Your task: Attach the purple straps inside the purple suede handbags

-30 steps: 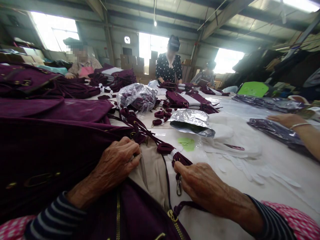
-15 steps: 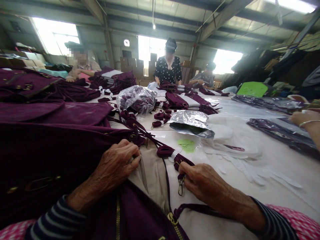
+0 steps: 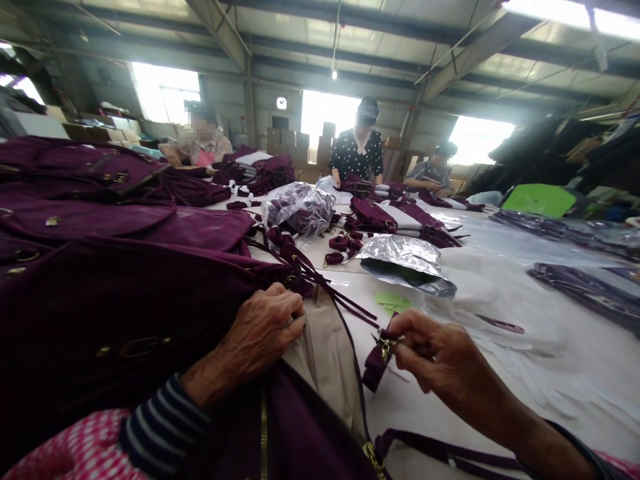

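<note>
My left hand [image 3: 255, 333] is closed on the opened rim of a purple bag [image 3: 150, 293], at its beige lining [image 3: 325, 327]. The bag's gold zipper [image 3: 265, 433] lies unzipped towards me. To the right of the bag, my right hand [image 3: 435, 353] pinches a bundled purple strap [image 3: 376, 367] with a metal clasp, held above the table. Part of the strap is hidden behind my fingers. Another purple strap [image 3: 430, 443] trails from the bag's near corner.
Purple bags [image 3: 110, 220] are piled at the left. Ahead lie a clear plastic bag [image 3: 299, 208], rolled straps [image 3: 343, 247], a silver pouch [image 3: 407, 260] and small scissors [image 3: 500, 325]. Across the table stands a co-worker [image 3: 357, 150] in a dotted top; two more people sit nearby.
My right hand has lifted the strap bundle and turned it, so its end now hangs to the left of my fingers. My left hand keeps its hold on the bag. The view has shifted.
</note>
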Demonstrator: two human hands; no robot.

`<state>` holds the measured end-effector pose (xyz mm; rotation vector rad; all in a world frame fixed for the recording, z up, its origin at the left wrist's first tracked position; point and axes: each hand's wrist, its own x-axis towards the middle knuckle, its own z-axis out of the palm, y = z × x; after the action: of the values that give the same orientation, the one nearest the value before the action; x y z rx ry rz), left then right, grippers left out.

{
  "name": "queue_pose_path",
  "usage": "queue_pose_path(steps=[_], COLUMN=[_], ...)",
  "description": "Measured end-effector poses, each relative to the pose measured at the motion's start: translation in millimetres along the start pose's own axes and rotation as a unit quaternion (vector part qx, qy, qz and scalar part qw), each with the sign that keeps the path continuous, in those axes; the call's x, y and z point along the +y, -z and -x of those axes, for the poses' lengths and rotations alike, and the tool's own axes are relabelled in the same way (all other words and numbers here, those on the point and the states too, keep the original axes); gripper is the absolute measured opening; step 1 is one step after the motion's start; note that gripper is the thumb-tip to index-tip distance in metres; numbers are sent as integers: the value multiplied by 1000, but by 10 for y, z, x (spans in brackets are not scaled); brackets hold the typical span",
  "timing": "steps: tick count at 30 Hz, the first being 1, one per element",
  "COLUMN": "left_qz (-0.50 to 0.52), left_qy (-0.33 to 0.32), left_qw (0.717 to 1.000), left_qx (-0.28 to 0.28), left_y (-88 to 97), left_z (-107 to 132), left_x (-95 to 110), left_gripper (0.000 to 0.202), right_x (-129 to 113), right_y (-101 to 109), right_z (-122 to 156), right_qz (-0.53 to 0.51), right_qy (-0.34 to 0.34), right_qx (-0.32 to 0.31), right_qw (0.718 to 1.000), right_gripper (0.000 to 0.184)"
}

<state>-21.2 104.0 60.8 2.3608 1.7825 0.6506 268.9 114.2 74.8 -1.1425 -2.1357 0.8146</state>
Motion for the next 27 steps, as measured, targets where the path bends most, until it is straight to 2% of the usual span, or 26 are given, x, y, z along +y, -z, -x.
queue_pose_path(steps=[5,9,12,15,18,22,27], left_qz=[1,2,-2,-4,-2,-4,-1], left_qy=[-7,-3,-1,-2,-5,-7,-11], left_qw=[1000,1000,1000,1000,1000,1000,1000], left_qx=[13,14,15,15,17,20,24], left_y=[-14,-18,-11,-9,-19,-38,-37], left_z=[8,9,10,15,16,12,0], left_x=[-7,2,15,15,5,-8,-13], left_gripper=[9,8,8,8,9,8,10], right_x=[8,41,52,37,-1,-62,-110], right_y=[-70,-130,-182,-214,-207,-176,-211], right_z=[-158,-89,11,56,37,-8,-38], right_qz=[-176,-193,-133,-13,74,130,234], right_qy=[-75,-112,-111,-68,-31,-4,51], right_qx=[-37,-54,-77,-101,-118,-128,-155], right_qw=[981,973,982,992,990,983,958], right_gripper=[29,33,20,5,11,18,18])
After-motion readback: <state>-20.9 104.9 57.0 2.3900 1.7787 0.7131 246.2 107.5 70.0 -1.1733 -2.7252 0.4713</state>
